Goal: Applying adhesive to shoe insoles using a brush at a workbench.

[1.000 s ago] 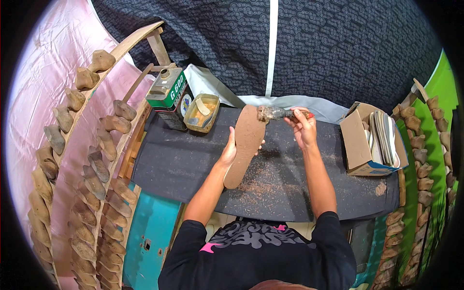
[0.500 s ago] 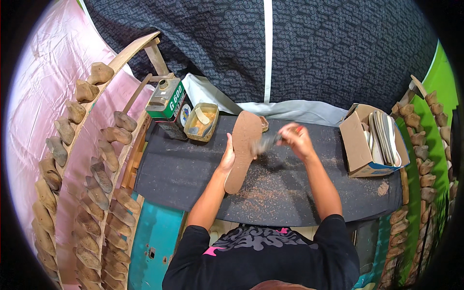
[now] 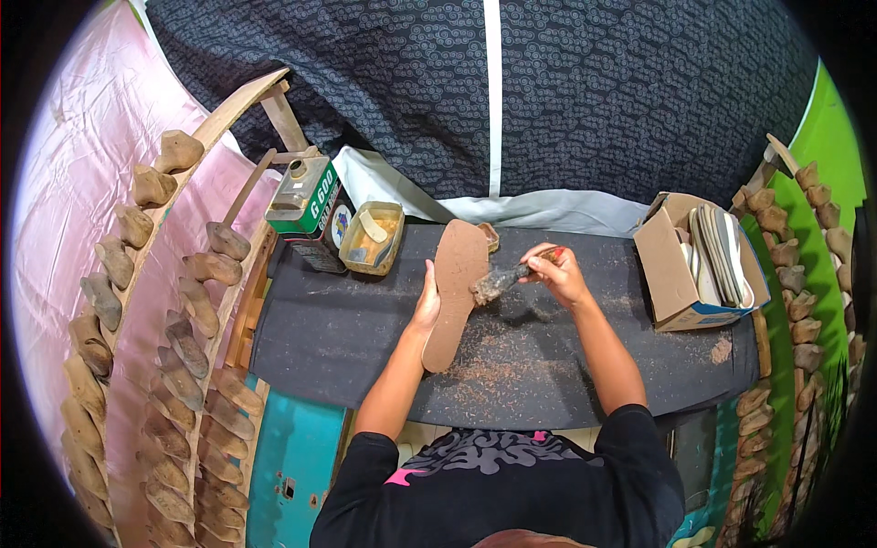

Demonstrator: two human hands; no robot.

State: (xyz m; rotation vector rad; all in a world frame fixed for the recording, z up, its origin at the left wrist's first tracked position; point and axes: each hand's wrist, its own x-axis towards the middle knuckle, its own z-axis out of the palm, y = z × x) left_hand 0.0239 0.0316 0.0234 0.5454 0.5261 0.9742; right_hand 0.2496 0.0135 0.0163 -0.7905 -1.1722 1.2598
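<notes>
A brown shoe sole (image 3: pixel 456 290) is held up over the table, its long flat face showing. My left hand (image 3: pixel 427 298) is closed on its left edge; part of the grip lies behind the sole. In my right hand (image 3: pixel 561 276) is a brush (image 3: pixel 496 282) with a dark handle and a bit of red at its end. The bristles reach the sole's right edge near the middle and look matted and brownish. Under the sole and brush, brown shavings (image 3: pixel 484 373) are scattered over the dark table cloth (image 3: pixel 320 345).
A green and black metal can (image 3: pixel 311 212) and an open tub (image 3: pixel 375 239) with a pale spatula (image 3: pixel 372 225) stand back left. Behind the sole sits a small container (image 3: pixel 491 237). At right, a cardboard box (image 3: pixel 665 274) holds several soles. Racks of wooden shoe lasts (image 3: pixel 194 326) flank the table.
The brush was blurred by motion and now shows sharply, a little lower against the sole's edge. Both hands keep their grips. The whole view has shifted slightly.
</notes>
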